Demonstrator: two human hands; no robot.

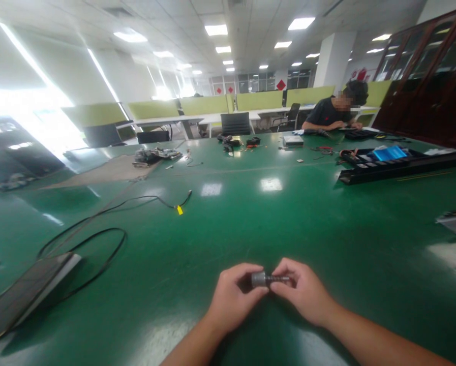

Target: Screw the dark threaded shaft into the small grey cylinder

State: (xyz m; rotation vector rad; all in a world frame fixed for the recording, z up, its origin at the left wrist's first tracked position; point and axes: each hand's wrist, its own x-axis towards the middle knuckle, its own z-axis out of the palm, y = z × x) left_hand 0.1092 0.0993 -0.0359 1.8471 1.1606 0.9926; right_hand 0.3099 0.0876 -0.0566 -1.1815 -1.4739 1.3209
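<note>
Between my two hands is a grey metal cylinder with a thin, ridged dark shaft [259,279] sticking out to the right; its exact kind does not show clearly. The thumb and fingers of my left hand [233,292] close around the thick cylinder end. My right hand [303,291] pinches about the shaft, fingertips close to where it meets the cylinder. The piece lies roughly level, just above the green tabletop [197,244] near its front edge. Part of the shaft is hidden behind the right fingers.
A dark flat panel [25,295] and a black cable [109,254] lie at left. A yellow-tagged cable end [179,209] is farther in. Black trays with a blue packet [390,153] stand at right. Across the table, a person [329,114] bends over small parts.
</note>
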